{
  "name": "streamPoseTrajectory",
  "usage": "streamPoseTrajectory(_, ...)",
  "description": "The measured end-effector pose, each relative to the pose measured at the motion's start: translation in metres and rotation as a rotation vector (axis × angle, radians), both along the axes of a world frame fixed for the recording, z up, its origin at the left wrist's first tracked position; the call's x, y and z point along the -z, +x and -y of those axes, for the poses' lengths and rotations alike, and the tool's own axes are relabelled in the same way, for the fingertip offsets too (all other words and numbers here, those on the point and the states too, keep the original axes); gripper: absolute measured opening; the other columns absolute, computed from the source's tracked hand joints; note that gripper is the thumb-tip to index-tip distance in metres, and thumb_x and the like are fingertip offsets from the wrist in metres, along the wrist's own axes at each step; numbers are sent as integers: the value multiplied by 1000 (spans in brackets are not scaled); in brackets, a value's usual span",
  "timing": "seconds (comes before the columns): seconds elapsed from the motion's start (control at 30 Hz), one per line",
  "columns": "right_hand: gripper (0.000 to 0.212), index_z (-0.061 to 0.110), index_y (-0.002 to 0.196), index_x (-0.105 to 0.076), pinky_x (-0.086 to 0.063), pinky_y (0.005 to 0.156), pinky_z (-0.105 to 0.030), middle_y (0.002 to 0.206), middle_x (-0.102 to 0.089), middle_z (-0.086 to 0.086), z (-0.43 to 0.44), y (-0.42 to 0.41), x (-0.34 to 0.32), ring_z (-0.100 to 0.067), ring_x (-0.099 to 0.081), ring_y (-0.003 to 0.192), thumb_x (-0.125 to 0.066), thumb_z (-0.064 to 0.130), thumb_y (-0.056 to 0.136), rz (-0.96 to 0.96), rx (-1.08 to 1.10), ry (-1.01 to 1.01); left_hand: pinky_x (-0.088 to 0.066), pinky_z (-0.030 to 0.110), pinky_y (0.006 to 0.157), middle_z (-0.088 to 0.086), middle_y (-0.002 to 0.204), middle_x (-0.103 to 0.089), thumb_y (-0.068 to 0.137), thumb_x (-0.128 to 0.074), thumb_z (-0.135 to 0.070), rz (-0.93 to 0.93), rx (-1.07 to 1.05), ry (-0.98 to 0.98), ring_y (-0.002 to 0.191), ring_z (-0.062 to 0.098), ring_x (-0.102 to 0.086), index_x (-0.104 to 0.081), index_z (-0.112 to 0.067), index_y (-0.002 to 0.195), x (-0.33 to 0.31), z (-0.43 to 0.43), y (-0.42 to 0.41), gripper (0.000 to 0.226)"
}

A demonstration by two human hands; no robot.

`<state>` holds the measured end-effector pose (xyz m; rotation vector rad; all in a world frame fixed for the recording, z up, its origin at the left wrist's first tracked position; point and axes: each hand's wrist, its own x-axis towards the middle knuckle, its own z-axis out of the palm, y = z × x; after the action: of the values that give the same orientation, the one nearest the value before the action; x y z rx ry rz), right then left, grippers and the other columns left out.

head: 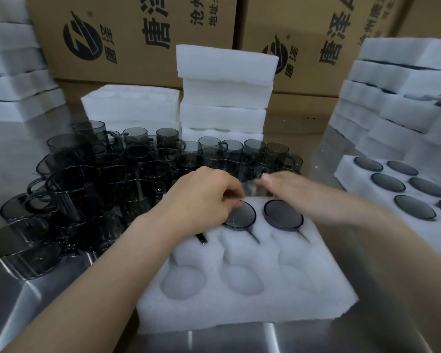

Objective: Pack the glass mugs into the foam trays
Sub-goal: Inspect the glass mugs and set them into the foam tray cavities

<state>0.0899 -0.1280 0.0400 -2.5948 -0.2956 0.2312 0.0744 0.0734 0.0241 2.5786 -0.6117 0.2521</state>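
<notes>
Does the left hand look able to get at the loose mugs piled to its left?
Probably yes: the left hand sits at the foam tray, right beside the loose mugs, nothing between.

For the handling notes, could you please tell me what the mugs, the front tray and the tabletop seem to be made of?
Each mug: smoky grey glass, glossy; you see through the walls and the rims glint. The front tray: white foam, matte, with a fuzzy grain and moulded pockets. The tabletop: probably brushed stainless steel, going by its streaky grey reflections.
</notes>
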Motion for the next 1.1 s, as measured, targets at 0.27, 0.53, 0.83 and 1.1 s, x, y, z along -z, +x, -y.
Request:
streamPoseTrajectory(0.27,52,26,134,-53,-36,106,-44,131,-45,-10,11,36,-3,-33,-37,127,-68,36,86,198,150,-328,-52,36,82,-15,91,-69,84,-62,-29,2,-1,-9,92,13,-62,-72,-32,93,2,-1,0,14)
streamPoseTrajectory(0.53,53,29,129,-56,-38,95,-38,111,-45,-3,23,44,2,-31,-43,118,-72,31,79,254,121,-299,-52,37,83,-18,97,-68,85,-59,-30,26,17,-6,90,9,-61,-69,-37,100,2,-1,-2,20)
streamPoseTrajectory(0.83,41,35,98,-64,-41,69,-21,99,-50,6,15,24,-20,-12,-55,90,-78,51,62,497,208,326,-44,15,69,-16,105,-64,87,-64,-27,45,28,-321,72,2,-61,-60,-31,125,3,-2,0,39)
streamPoseTrajectory(1.1,56,20,96,-58,-50,50,-31,77,-68,5,-34,9,1,-17,-60,51,-74,60,61,105,2,1015,-55,37,84,-16,129,-53,67,-73,-42,-31,31,-608,98,7,-65,-41,-35,141,-4,-3,-5,81)
